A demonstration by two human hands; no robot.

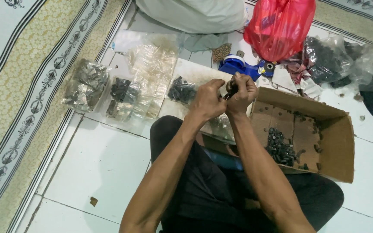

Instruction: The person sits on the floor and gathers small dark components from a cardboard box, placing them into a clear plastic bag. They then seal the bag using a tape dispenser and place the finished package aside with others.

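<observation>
Now you are pinching a small dark part (232, 89) between your left hand (208, 101) and right hand (243, 92), just above the cardboard box (324, 142).

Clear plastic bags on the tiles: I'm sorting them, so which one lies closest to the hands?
The small clear bag of dark parts, just left of the left hand; the other filled bags lie farther left.

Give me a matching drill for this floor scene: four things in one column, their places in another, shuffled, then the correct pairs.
Things:
1. red plastic bag
2. brown cardboard box
3. blue tape dispenser
4. clear packets of small metal parts

Places:
A. far left, by the patterned rug
B. top, right of centre
C. just beyond the two hands
D. right of the forearms, holding small dark pieces

Pairs: 1-B, 2-D, 3-C, 4-A
</observation>
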